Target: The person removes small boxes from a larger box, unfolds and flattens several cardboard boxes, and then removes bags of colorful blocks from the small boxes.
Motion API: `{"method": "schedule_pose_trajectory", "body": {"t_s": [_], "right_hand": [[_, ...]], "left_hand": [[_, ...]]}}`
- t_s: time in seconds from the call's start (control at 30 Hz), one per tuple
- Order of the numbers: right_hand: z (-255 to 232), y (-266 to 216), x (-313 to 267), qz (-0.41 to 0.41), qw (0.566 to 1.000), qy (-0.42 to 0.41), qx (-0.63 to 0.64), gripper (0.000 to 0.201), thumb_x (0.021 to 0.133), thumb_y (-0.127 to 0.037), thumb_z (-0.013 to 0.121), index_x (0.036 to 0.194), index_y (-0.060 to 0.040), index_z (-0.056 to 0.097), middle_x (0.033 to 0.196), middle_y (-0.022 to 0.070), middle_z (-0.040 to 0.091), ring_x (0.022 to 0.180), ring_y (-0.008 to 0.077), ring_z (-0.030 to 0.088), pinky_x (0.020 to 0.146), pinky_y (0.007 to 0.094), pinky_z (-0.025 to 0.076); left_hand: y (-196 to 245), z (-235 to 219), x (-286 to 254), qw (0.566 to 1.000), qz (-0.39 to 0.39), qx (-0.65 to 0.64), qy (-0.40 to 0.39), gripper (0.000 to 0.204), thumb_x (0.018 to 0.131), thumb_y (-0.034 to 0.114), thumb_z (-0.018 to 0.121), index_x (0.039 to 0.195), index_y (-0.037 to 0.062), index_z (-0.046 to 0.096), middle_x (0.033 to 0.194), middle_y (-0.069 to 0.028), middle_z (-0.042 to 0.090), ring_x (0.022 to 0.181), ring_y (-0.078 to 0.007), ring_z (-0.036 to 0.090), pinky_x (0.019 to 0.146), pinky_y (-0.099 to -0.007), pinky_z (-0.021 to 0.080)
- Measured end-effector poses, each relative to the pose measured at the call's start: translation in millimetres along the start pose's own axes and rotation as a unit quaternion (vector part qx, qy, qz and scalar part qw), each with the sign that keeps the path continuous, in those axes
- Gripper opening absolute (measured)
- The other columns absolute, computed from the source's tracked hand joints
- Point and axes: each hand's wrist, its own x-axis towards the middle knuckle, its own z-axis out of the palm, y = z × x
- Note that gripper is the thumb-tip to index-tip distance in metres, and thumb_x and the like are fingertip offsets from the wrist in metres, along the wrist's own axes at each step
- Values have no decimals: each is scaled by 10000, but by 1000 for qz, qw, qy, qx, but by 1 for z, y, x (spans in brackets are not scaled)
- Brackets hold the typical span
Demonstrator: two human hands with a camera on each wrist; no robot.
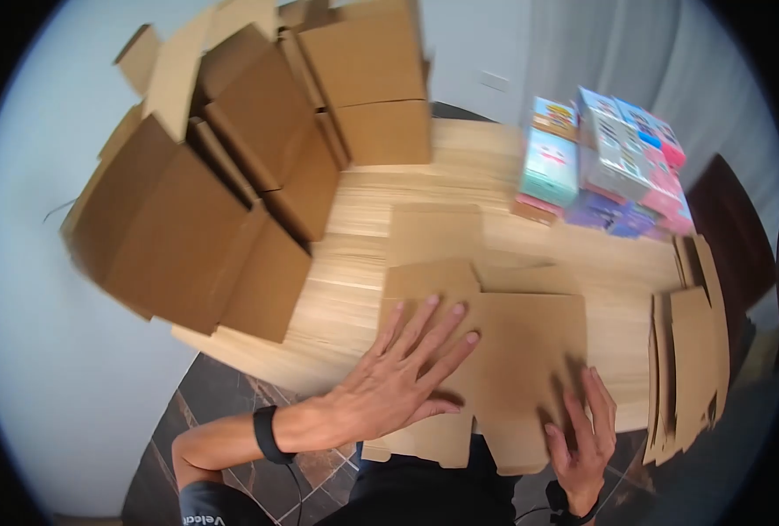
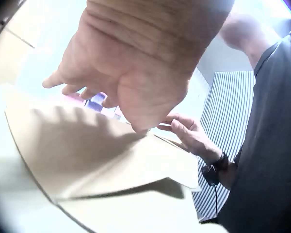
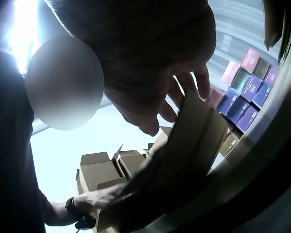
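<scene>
A flat unfolded cardboard piece (image 1: pixel 521 351) with flaps lies at the table's near edge, partly overhanging it. The left hand (image 1: pixel 398 373), fingers spread and straight, is over its left part; in the left wrist view the left hand (image 2: pixel 131 73) casts a shadow on the cardboard (image 2: pixel 77 150). At the cardboard's right edge is the right hand (image 1: pixel 587 434), fingers slightly bent. The right wrist view has the right hand (image 3: pixel 155 63) beside the raised cardboard (image 3: pixel 189 136), its fingertips partly behind the edge; whether they press on it is unclear.
Open brown boxes (image 1: pixel 267 114) stand at the left and back left of the wooden table (image 1: pixel 363 237). Colourful small boxes (image 1: pixel 617 158) are stacked at the back right. Flat cardboard pieces (image 1: pixel 692 351) stand at the right edge, near a dark chair (image 1: pixel 731 228).
</scene>
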Motion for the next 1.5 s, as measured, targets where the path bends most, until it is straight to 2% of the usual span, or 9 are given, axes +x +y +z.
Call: {"method": "schedule_pose_trajectory", "body": {"t_s": [0.13,0.27,0.47,0.67,0.87,0.97,1.1,1.43,1.5], "right_hand": [[-9,10,-14,-18,1000,9,24,359,967,-162,643,1216,93,676,1433,297,584,1297,484,587,1057,532,481],[-21,3,-4,-10,996,83,29,249,1059,-85,572,1150,87,728,1221,260,722,1157,429,685,973,483,565],[-4,9,-3,5,990,115,76,229,1045,-56,585,1130,105,724,1228,262,718,1129,425,695,969,461,568],[-11,4,14,-45,993,83,71,214,1043,-33,581,1116,105,726,1216,266,719,1121,424,700,909,435,595],[-20,12,1,12,964,178,198,416,1010,-298,639,1176,79,695,1327,311,645,1180,469,654,979,528,532],[-42,-18,60,-204,905,371,51,539,1022,-455,626,1189,54,681,1242,283,662,1041,399,690,849,470,559],[-98,-52,93,-397,888,212,-96,874,877,-819,566,1125,5,717,1211,216,657,1064,319,571,812,403,478],[-79,-100,96,-265,940,-153,-148,753,783,-587,776,1257,-12,673,1252,128,616,1023,296,546,881,449,429],[-68,-96,110,-243,940,-215,-104,820,762,-569,810,1319,0,617,1260,145,594,1038,317,547,911,463,425]], "left_hand": [[-8,-102,-32,963,-33,127,234,839,857,310,852,1499,-31,431,1483,-286,470,1374,-456,487,1122,-565,431],[-42,-202,-78,736,-253,468,419,791,846,287,884,1484,6,509,1487,-194,546,1355,-301,546,1117,-443,458],[-71,-238,-112,838,-449,56,304,399,965,334,773,1110,-35,721,943,-97,714,848,-139,643,808,-317,515],[-45,-249,-128,683,-227,440,537,234,1075,125,589,1252,14,694,1129,-103,745,963,-137,685,841,-288,549],[52,-167,-152,608,-254,-50,751,398,1070,182,592,1422,-6,585,1294,-138,685,1090,-177,699,931,-292,558],[29,-158,-214,613,-257,-182,724,391,1073,204,580,1407,1,588,1258,-129,688,1059,-180,700,906,-294,563],[24,-85,-214,585,-290,-428,625,382,1078,249,558,1378,15,594,1185,-111,695,998,-184,703,857,-299,573],[56,48,-51,262,-464,-772,346,338,1098,323,529,1287,57,618,1034,-50,716,838,-169,715,715,-286,590],[65,43,-47,328,-459,-764,313,328,1099,302,544,1302,53,603,1026,-38,714,847,-146,711,718,-275,588]]}}
